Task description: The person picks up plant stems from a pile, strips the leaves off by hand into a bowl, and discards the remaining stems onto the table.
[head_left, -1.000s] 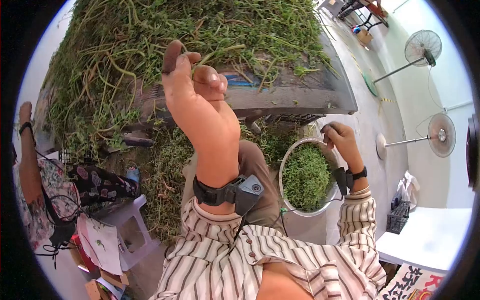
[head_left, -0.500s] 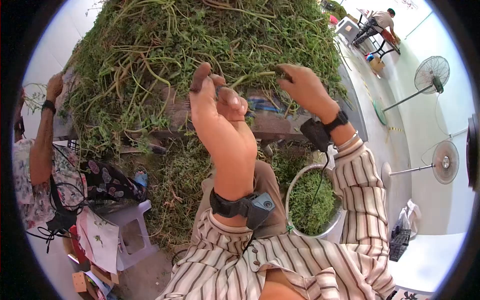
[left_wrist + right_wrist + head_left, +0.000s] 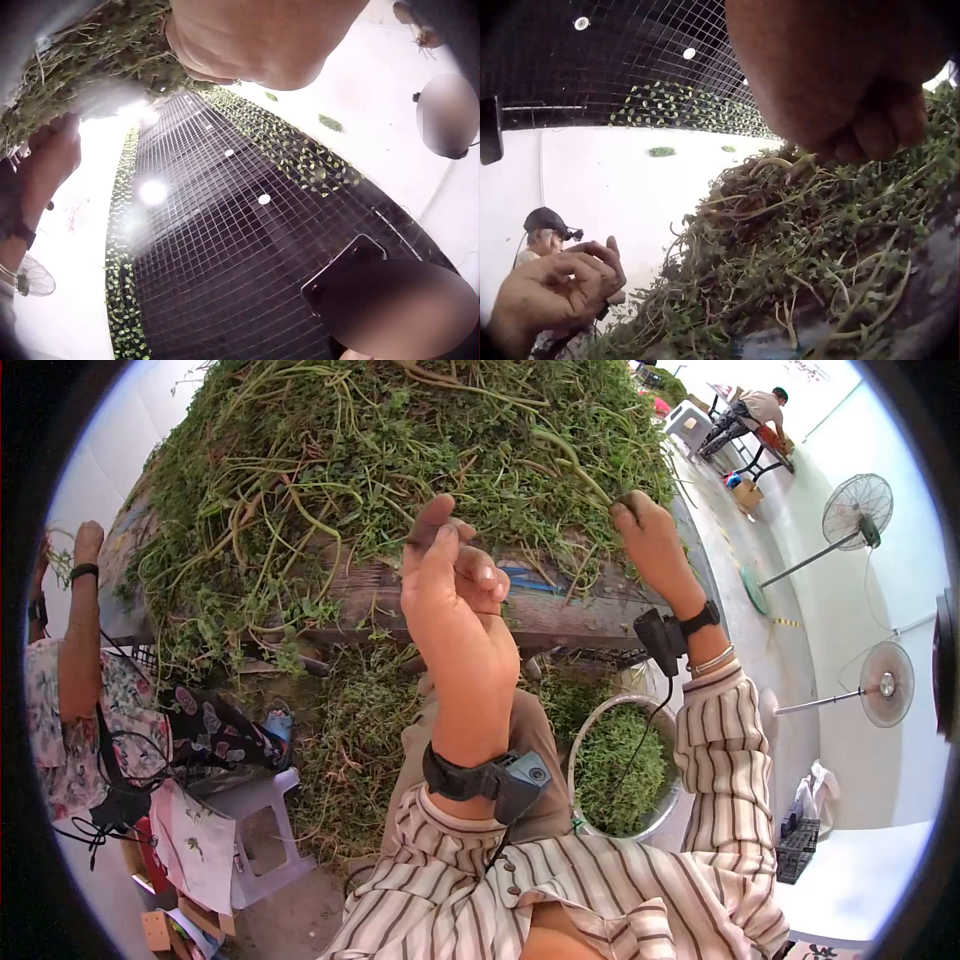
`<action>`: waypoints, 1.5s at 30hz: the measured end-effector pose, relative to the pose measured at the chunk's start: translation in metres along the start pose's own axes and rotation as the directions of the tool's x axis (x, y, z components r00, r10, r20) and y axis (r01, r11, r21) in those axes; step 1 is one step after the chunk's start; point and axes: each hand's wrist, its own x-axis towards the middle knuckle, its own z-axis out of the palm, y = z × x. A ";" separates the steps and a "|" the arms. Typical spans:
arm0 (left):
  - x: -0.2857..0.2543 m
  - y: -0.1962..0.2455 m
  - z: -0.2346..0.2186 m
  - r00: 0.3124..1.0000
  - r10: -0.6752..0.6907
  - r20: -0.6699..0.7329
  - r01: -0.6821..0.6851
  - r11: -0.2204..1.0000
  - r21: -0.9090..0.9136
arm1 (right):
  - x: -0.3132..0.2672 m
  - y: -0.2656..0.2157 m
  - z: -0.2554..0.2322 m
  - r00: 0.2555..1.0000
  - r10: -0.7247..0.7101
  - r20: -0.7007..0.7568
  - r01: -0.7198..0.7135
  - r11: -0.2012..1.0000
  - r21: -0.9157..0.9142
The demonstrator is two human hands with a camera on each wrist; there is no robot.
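Observation:
My right hand (image 3: 655, 545) pinches the end of a long, thick green stem (image 3: 572, 462) over the right side of a large heap of leafy green plants (image 3: 440, 450). In the right wrist view its curled fingers (image 3: 874, 139) are close over tangled stems. Raised before the heap's front edge, my left hand (image 3: 460, 605) has its palm turned inward and its fingers loosely bent. The right wrist view shows this left hand (image 3: 566, 289) from the side, with no plant visible between thumb and fingers. Both wrists wear black straps with cameras.
The heap lies on a dark wooden table (image 3: 390, 595). Below right stands a round tub (image 3: 574, 760) of small greens (image 3: 625, 765). More plants (image 3: 350, 760) cover the floor. Another person's arm (image 3: 82, 630) and a plastic stool (image 3: 285, 860) are at left; fans (image 3: 858, 510) stand at right.
My right hand has risen from beside the tub to the heap, taken hold of a stem, and drawn it rightward. My left hand keeps much the same pose while the head view has shifted.

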 end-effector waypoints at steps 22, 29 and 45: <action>-0.033 -0.051 0.020 0.872 -0.360 0.332 -0.152 0.446 0.882 | -0.106 -0.064 -0.047 0.961 0.248 0.121 -0.270 0.764 0.586; -0.034 -0.051 0.020 0.886 -0.331 0.324 -0.181 0.396 0.900 | -0.154 -0.018 -0.074 0.894 0.448 0.019 -0.342 0.653 0.676; -0.029 -0.062 0.009 0.862 -0.278 0.424 -0.270 0.456 0.848 | -0.306 0.128 -0.022 0.654 0.684 0.323 -0.753 0.630 0.189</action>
